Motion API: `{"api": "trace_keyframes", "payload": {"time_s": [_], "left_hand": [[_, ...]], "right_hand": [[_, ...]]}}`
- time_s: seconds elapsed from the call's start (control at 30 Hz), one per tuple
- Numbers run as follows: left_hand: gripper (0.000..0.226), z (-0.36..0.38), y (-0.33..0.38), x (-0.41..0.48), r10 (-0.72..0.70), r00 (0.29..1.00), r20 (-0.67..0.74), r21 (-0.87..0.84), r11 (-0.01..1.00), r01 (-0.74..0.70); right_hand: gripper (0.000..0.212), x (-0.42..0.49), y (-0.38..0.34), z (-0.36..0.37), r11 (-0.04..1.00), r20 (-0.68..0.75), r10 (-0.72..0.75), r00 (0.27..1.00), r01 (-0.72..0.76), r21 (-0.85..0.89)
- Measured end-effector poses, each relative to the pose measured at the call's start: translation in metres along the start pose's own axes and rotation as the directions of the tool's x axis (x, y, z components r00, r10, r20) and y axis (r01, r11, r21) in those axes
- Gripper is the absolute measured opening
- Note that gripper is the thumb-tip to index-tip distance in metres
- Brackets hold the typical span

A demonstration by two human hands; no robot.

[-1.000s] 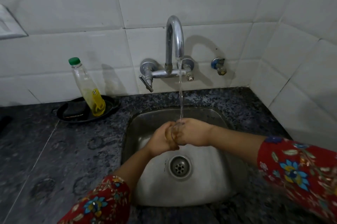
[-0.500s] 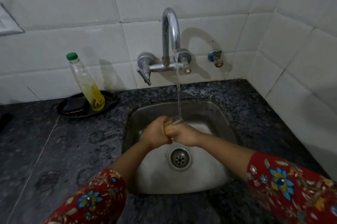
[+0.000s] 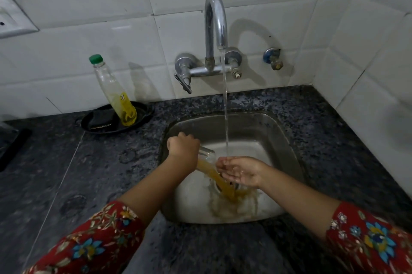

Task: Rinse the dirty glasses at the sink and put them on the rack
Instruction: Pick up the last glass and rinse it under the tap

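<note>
Head view looks down on a rounded-square sink (image 3: 275, 137) of dull brushed steel, sunk into a dark speckled stone counter (image 3: 89, 173). The left hand (image 3: 183, 148) is curled tight round 1 clear glass (image 3: 207, 155), fingers wrapped about its body so that only the rim end shows past the knuckles. The glass hangs over the left part of the basin, tipped with its mouth toward the right and downward. A thick ribbon of cloudy yellow-brown liquid (image 3: 219, 181) runs out of it and spreads in streaks on the steel floor near the drain.

The right hand (image 3: 242, 171) holds nothing. It lies palm up, fingers loosely cupped and wet, just beside the glass mouth and right under the thin water stream (image 3: 225, 106). That stream falls from a polished chrome gooseneck faucet (image 3: 215, 19) fixed to the wall, with 2 knobs on its crossbar. A small blue-capped valve (image 3: 273, 59) sits to its right.

Glossy white tiles (image 3: 89, 39) cover both walls. At the back left a shallow black oval dish (image 3: 145, 114) carries a slim clear plastic bottle (image 3: 113, 93), green-capped, leaning, with yellow liquid at its base, and a dark sponge (image 3: 100, 117) beside it. Both forearms end in red sleeves (image 3: 95, 244) printed with blue and yellow flowers.
</note>
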State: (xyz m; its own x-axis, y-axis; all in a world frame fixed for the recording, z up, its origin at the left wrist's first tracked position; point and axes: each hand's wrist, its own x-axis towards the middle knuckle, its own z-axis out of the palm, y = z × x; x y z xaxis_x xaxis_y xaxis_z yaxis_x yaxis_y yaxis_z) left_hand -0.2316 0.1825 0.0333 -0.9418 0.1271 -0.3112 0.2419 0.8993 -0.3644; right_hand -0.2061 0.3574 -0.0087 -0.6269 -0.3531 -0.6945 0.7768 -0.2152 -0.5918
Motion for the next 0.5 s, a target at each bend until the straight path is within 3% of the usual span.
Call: {"api": "trace_keyframes", "payload": {"time_s": [0.1,0.17,0.2,0.23,0.27,0.3,0.33,0.37,0.43,0.47,0.5], "left_hand": [[0.055,-0.001,-0.004,0.002,0.030,0.999,-0.029,-0.149,0.988,-0.034],[0.061,0.002,-0.006,0.008,0.068,0.997,-0.037,-0.378,0.923,-0.076],[0.066,0.006,-0.006,0.013,0.090,0.995,-0.033,-0.535,0.840,-0.094],[0.070,0.010,-0.005,0.018,0.138,0.990,-0.026,-0.691,0.713,-0.118],[0.071,0.014,-0.003,0.023,0.219,0.975,-0.045,-0.817,0.553,-0.162],[0.069,0.017,0.000,0.028,0.292,0.952,-0.088,-0.890,0.406,-0.206],[0.067,0.020,0.003,0.034,0.332,0.934,-0.130,-0.926,0.295,-0.234],[0.067,0.022,0.008,0.041,0.334,0.930,-0.156,-0.943,0.230,-0.241],[0.066,0.023,0.019,0.054,0.249,0.953,-0.171,-0.959,0.181,-0.219],[0.065,0.022,0.026,0.058,0.161,0.968,-0.192,-0.959,0.178,-0.220],[0.064,0.023,0.033,0.060,0.077,0.975,-0.209,-0.960,0.171,-0.219]], "right_hand": [[0.023,-0.003,-0.001,0.000,0.965,-0.021,-0.198,0.980,0.191,-0.178],[0.026,0.002,0.000,-0.003,0.818,0.053,-0.388,0.920,0.370,-0.439],[0.029,0.005,-0.003,-0.006,0.602,0.188,-0.480,0.857,0.478,-0.640],[0.034,0.010,-0.009,-0.011,0.241,0.386,-0.490,0.781,0.547,-0.802],[0.039,0.013,-0.019,-0.016,-0.153,0.554,-0.389,0.736,0.542,-0.827],[0.042,0.015,-0.033,-0.016,-0.485,0.642,-0.263,0.720,0.477,-0.733],[0.040,0.018,-0.047,-0.015,-0.707,0.678,-0.159,0.717,0.397,-0.586],[0.036,0.018,-0.061,-0.012,-0.825,0.668,-0.092,0.739,0.319,-0.466],[0.028,0.022,-0.078,-0.002,-0.879,0.563,-0.102,0.820,0.190,-0.436],[0.026,0.025,-0.080,0.003,-0.828,0.491,-0.150,0.858,0.162,-0.537],[0.023,0.028,-0.079,0.009,-0.713,0.420,-0.187,0.888,0.172,-0.680]]}}
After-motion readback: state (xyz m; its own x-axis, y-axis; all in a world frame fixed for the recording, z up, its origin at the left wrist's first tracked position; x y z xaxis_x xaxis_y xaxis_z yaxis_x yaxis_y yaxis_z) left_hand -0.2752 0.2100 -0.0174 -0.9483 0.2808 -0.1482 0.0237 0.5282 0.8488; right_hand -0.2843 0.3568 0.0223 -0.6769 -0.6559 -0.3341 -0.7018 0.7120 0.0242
